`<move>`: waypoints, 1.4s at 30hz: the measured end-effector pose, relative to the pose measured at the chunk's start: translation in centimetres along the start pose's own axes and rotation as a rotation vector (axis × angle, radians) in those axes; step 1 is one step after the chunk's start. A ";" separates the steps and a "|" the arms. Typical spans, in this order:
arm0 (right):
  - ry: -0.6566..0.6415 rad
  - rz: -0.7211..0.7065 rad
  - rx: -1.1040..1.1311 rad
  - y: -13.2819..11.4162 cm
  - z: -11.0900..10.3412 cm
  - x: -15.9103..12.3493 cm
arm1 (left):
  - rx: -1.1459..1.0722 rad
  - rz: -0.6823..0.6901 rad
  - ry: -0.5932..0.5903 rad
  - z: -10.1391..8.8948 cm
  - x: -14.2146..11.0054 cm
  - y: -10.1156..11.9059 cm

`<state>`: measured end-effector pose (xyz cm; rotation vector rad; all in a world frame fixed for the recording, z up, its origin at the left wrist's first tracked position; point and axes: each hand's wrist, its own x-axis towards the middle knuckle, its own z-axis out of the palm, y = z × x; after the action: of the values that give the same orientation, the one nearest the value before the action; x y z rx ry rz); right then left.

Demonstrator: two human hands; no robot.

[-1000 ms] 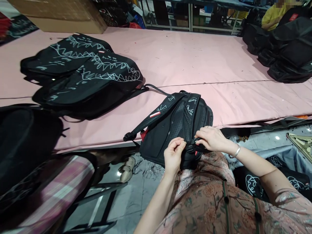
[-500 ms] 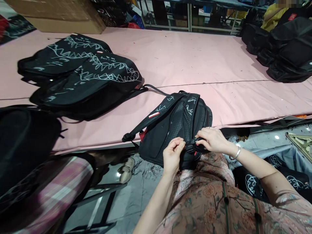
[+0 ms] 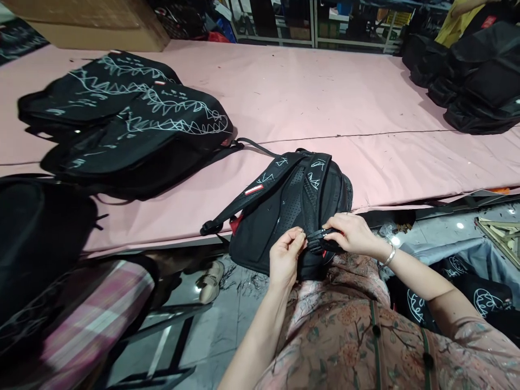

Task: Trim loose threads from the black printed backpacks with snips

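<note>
A black backpack (image 3: 284, 211) with white scribble print lies back-up over the near edge of the pink table (image 3: 325, 103), its lower end resting on my lap. Both hands meet at its bottom strap. My left hand (image 3: 286, 257) pinches the strap webbing, fingers closed. My right hand (image 3: 352, 233), a bracelet on its wrist, is closed on the black strap buckle (image 3: 319, 238) just to the right of the left hand. A padded shoulder strap with a red and white tag (image 3: 254, 189) runs down to the left.
Two more printed black backpacks (image 3: 130, 124) are stacked on the table's left. A dark pile of bags (image 3: 475, 81) sits far right beside a person in yellow. Another bag (image 3: 40, 227) and a plaid cushion (image 3: 89, 319) are at my left; a cardboard box (image 3: 93, 21) stands behind.
The view has tipped slightly downward and left. My hands stay on the strap and buckle, drawn a little closer together; the backpack has barely moved.
</note>
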<state>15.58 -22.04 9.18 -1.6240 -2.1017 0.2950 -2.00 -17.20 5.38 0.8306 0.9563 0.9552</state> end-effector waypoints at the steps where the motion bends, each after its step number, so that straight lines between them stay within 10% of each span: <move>1: -0.013 -0.009 -0.027 -0.1 -0.1 0.1 | 0.009 0.012 -0.004 0.0 -0.1 0.0; 7: -0.007 -0.037 -0.001 0.1 -0.4 0.4 | -0.066 -0.065 0.030 -0.2 -0.2 0.5; 15: 0.068 0.432 0.617 0.1 5.4 -2.5 | -0.134 -0.162 -0.042 -1.1 1.4 0.7; 28: 0.031 0.285 -0.152 -2.0 8.4 -2.6 | 0.967 0.061 -0.187 -1.7 4.0 0.8; 42: 0.323 0.348 0.395 -0.3 6.4 -3.4 | -0.069 -0.236 -0.044 -1.6 4.5 -3.0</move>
<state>12.92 -24.63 2.95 -1.6546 -1.4150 0.4893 -1.47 -13.83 0.83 0.6617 0.9545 0.7593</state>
